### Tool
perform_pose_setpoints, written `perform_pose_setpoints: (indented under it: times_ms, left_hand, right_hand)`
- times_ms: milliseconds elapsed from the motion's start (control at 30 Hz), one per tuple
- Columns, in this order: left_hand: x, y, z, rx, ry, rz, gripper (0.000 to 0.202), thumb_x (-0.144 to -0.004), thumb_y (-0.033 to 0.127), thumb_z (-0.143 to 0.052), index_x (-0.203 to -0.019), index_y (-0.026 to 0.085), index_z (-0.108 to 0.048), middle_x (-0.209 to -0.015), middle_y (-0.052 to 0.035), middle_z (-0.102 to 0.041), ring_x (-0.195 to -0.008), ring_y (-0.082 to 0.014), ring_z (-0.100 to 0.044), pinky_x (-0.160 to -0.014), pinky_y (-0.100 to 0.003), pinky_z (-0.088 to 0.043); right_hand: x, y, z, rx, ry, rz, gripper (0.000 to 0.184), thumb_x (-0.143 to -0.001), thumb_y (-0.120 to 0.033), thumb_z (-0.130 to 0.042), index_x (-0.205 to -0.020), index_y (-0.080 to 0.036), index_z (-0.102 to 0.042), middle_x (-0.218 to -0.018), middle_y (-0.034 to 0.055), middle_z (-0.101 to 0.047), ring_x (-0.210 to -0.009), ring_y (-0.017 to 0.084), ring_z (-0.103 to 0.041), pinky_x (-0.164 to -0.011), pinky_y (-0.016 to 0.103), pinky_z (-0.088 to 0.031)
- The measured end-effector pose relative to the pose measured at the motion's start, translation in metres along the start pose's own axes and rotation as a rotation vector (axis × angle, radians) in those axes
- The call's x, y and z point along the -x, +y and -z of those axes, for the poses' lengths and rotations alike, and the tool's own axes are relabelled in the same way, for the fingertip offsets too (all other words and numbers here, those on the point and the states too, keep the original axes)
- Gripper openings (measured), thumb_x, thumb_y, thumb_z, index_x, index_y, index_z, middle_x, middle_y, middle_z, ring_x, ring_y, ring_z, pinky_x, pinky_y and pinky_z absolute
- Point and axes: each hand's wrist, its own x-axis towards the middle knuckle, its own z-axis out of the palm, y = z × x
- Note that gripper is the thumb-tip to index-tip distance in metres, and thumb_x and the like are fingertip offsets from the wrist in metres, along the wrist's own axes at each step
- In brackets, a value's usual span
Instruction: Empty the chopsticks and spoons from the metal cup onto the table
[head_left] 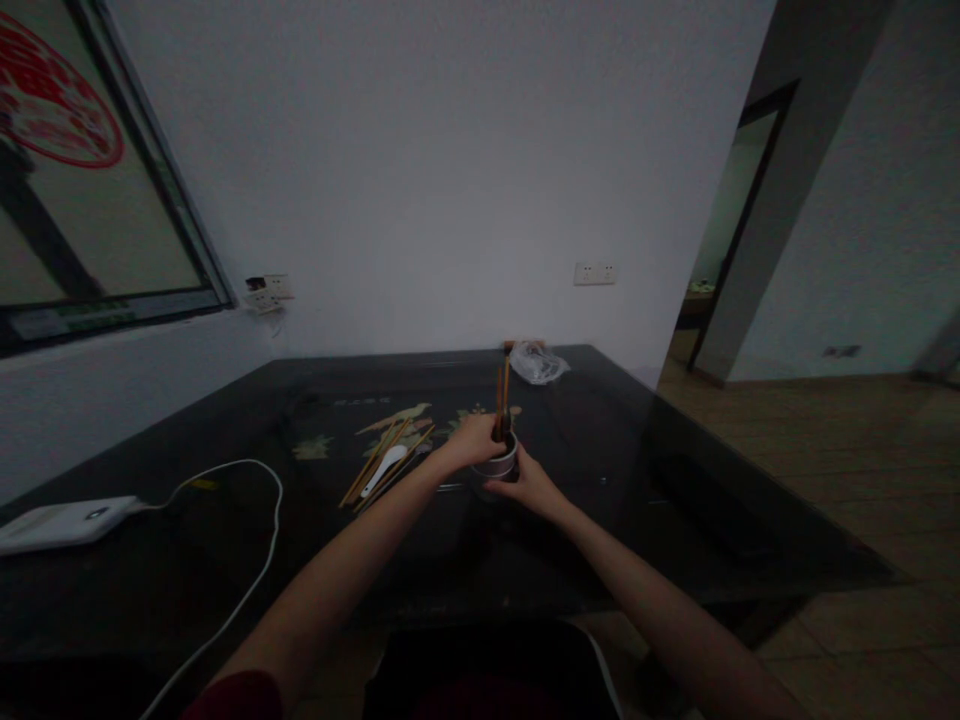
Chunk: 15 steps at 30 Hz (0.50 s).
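Observation:
A small round cup stands on the dark glass table in front of me. Two chopsticks stick up out of it. My left hand is closed around the lower part of those chopsticks at the cup's rim. My right hand wraps the cup's near side from the right. To the left of the cup lie several loose chopsticks and a white spoon, flat on the table.
A white power bank with a white cable lies at the table's left. A crumpled clear plastic bag sits at the far edge by the wall. A doorway opens on the right, past the table's right edge.

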Motion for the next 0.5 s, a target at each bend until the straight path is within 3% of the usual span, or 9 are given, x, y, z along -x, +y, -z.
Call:
perform_pose_setpoints:
  times_ms: [333,500]
  left_hand:
    - [0.0017,-0.0048,-0.0027,0.243,0.084,-0.039,0.022,-0.083,0.022,-0.048,-0.095,0.015,-0.065,-0.099,-0.0066,-0.069,-0.093,-0.0199,-0.063,-0.087,-0.03,-0.047]
    - [0.0073,-0.0066,-0.0075,0.45,0.226,-0.037,0.031,-0.092,0.032,-0.036,-0.09,0.014,-0.061,-0.094,-0.007,-0.068,-0.089,-0.0177,-0.063,-0.086,-0.03,-0.047]
  right_hand:
    - [0.0001,-0.0023,0.0003,0.031,0.0,0.01,0.096,-0.064,-0.036,-0.077,-0.143,-0.021,-0.025,-0.139,0.0135,-0.044,-0.128,0.027,-0.042,-0.107,0.044,-0.032]
    - [0.0006,-0.0058,0.0008,0.037,0.008,-0.001,0.092,-0.062,-0.036,-0.078,-0.14,-0.02,-0.031,-0.136,0.0133,-0.048,-0.126,0.027,-0.044,-0.106,0.043,-0.033]
